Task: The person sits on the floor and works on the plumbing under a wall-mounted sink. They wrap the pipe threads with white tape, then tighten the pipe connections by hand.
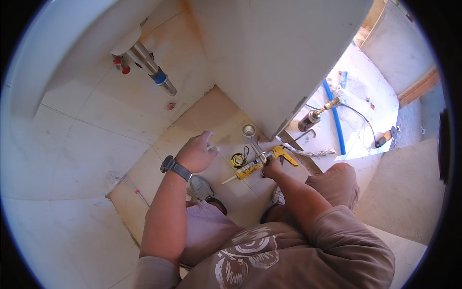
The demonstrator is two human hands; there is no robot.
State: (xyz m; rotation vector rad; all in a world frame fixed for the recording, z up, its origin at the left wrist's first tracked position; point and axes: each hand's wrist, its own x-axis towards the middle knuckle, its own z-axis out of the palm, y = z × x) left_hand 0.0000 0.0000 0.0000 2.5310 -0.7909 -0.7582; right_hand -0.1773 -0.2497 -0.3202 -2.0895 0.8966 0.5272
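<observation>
My left hand (196, 151), with a dark watch on the wrist, hovers in front of the tiled wall. Its fingers are apart and hold nothing. Low over the floor, my right hand (273, 168) is closed around the lower end of a short chrome pipe (259, 150); part of the grip is hidden. Just beneath it lies a yellow caulking gun (248, 169) with a white nozzle. A yellow and black tape measure (237, 160) sits beside the gun, and a can (249, 130) stands beyond the pipe.
Above left, a white basin (53, 53) has a chrome drain pipe (147, 60) with a blue band hanging below it. A thin hose (131, 185) leaves the left wall. Past the partition (269, 62) are a gas torch (310, 120), a blue pipe (335, 120) and a corded power tool (385, 138).
</observation>
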